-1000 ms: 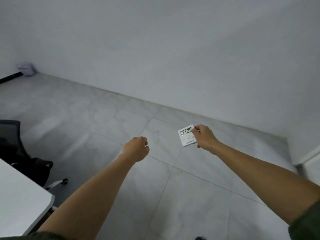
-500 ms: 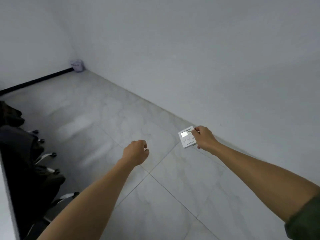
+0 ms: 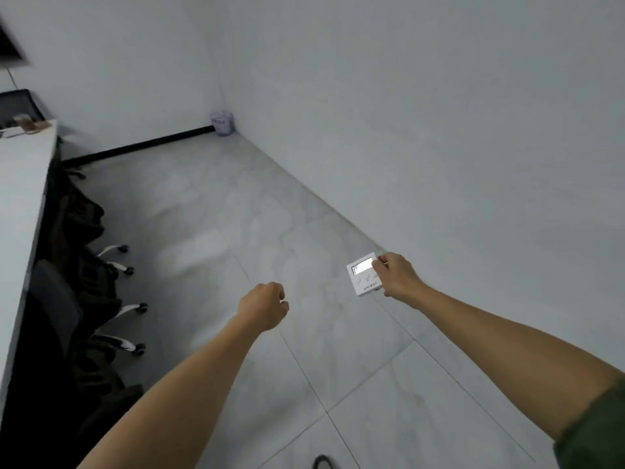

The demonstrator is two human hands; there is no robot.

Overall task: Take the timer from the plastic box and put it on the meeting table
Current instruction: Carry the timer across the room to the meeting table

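The timer (image 3: 363, 274) was in your right hand (image 3: 397, 276), pinched along its right edge with the fingers (image 3: 381, 262) closed on it, screen facing up toward you and held out over the tiled floor (image 3: 236, 231). Your left hand (image 3: 265, 304) sat to the left of the timer and a little nearer you, curled into a loose fist with nothing in it. Much further left of the timer ran the white bench (image 3: 20, 198), well apart from it, with dark office chairs (image 3: 77, 265) tucked along its near side; a small bin (image 3: 222, 122) stood in the far corner beyond.

The grip took only one edge of the timer, so I judge a quick swing toward the bench could have let it pivot or slip and drop onto the hard tiles. The chairs could also have crowded your reach to the bench top.

The timer's screen glowed too bright to read, and the small print below its buttons was too blurred to make out.
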